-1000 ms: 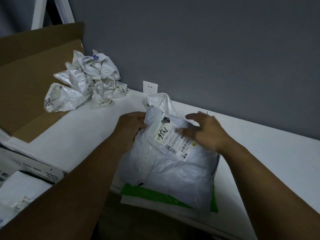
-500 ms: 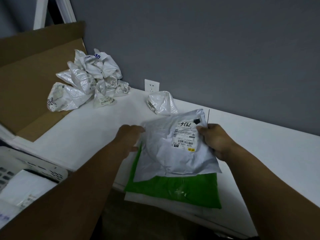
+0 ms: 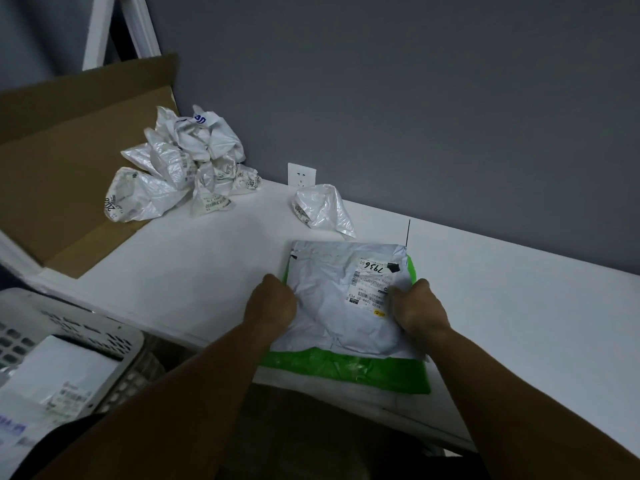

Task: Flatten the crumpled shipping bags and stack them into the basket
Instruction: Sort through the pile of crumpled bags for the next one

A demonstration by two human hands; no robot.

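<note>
Grey bag (image 3: 341, 306), held up half a second ago, now lies flat on the green bag (image 3: 346, 370) on the counter (image 3: 207, 265), my left grip (image 3: 272, 304) and right grip (image 3: 417, 308) pinching its side edges; basket (image 3: 104, 329) transfer seems next.

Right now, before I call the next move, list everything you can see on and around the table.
flat bag: one, pale grey with a label, on the green bag
green bag: one, green, at the table's front edge
loose crumpled bag: one, white, by the outlet
crumpled pile: several, white, back left against the cardboard
basket: one, white, lower left, flat bags inside
cardboard: one, brown, left end of table
outlet: one, white, on the wall
table: one, white
left hand: grips the flat bag's left edge
right hand: grips its right edge
</note>
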